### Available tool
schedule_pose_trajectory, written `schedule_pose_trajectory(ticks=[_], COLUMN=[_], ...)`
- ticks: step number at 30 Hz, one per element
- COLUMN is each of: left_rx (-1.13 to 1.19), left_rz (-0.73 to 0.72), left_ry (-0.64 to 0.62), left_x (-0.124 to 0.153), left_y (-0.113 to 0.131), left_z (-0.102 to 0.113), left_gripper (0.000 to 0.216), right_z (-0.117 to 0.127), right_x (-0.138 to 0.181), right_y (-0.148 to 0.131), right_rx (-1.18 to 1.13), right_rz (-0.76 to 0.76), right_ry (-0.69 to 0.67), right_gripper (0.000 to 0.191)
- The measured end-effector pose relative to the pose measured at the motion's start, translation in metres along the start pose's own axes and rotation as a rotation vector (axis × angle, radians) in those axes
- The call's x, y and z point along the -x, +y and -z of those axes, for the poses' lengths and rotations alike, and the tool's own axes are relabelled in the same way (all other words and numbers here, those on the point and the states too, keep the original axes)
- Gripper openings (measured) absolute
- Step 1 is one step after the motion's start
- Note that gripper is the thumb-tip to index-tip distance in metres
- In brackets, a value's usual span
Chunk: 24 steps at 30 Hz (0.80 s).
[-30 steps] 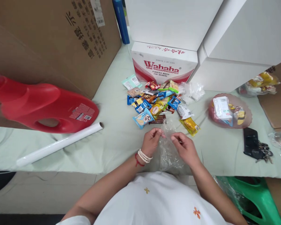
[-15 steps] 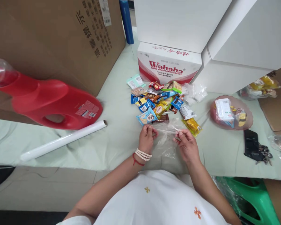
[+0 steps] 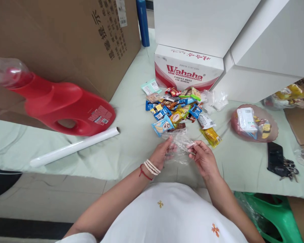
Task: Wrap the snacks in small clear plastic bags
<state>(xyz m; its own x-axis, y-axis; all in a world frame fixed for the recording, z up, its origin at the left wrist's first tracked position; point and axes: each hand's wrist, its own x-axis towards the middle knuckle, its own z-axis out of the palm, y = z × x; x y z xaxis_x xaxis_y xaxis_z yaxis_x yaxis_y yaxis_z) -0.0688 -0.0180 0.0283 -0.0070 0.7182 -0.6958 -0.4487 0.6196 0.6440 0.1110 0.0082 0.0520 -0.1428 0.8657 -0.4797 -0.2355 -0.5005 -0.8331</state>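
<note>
A thin clear plastic bag [image 3: 180, 145] is held between both hands just above the pale green table cover [image 3: 131, 148]. My left hand [image 3: 163, 152], with bead and red string bracelets at the wrist, has its fingers pushed into the bag's mouth. My right hand [image 3: 202, 157] pinches the bag's other edge. Just beyond the hands lies a pile of small wrapped snacks [image 3: 178, 111], with a light blue packet [image 3: 163, 125] and a yellow packet [image 3: 211, 136] nearest.
A red detergent jug [image 3: 63, 108] lies on its side at left beside a white paper roll [image 3: 74, 146]. A Wahaha carton [image 3: 187, 72] and white boxes [image 3: 255, 44] stand behind. At right are a pink dish of snacks [image 3: 254, 123], a black phone with keys [image 3: 276, 157] and a green stool [image 3: 273, 216].
The bag was stretched flat between both hands; now it is bunched, with my left fingers inside its opening. The hands have come closer together, nearer the snack pile.
</note>
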Motion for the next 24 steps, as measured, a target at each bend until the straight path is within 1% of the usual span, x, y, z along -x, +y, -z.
schedule_pose_trajectory(ticks=[4, 6, 8, 10, 13, 15, 18, 20, 24], left_rx=[-0.065, -0.064, -0.039, -0.021, -0.095, -0.164, -0.168, -0.145, -0.155], left_rz=[-0.071, -0.108, -0.163, -0.229, -0.343, -0.380, -0.333, -0.288, -0.168], left_ry=[0.026, 0.043, 0.059, 0.058, 0.043, 0.064, 0.138, 0.158, 0.093], left_x=[-0.007, -0.011, -0.011, -0.007, 0.003, 0.007, 0.009, 0.006, -0.001], left_y=[0.003, 0.002, -0.002, -0.008, -0.019, -0.022, -0.021, -0.018, -0.014], left_z=[0.005, 0.005, 0.003, 0.000, -0.002, -0.001, 0.001, 0.002, 0.000], left_gripper=[0.046, 0.043, 0.044, 0.046, 0.050, 0.049, 0.040, 0.038, 0.042], right_z=[-0.008, -0.009, -0.008, -0.005, 0.000, 0.003, 0.003, 0.001, -0.006], right_x=[0.007, 0.008, 0.007, 0.002, -0.007, -0.012, -0.014, -0.012, -0.007], right_y=[-0.002, -0.005, -0.008, -0.010, -0.010, -0.008, -0.004, -0.004, -0.006], right_rx=[0.111, 0.108, 0.040, -0.074, -0.244, -0.296, -0.281, -0.246, -0.174], right_rz=[-0.104, -0.151, -0.171, -0.193, -0.233, -0.244, -0.245, -0.251, -0.300], right_ry=[-0.131, -0.163, -0.144, -0.107, -0.058, -0.027, -0.012, -0.029, -0.124], right_gripper=[0.042, 0.043, 0.042, 0.041, 0.039, 0.039, 0.040, 0.042, 0.043])
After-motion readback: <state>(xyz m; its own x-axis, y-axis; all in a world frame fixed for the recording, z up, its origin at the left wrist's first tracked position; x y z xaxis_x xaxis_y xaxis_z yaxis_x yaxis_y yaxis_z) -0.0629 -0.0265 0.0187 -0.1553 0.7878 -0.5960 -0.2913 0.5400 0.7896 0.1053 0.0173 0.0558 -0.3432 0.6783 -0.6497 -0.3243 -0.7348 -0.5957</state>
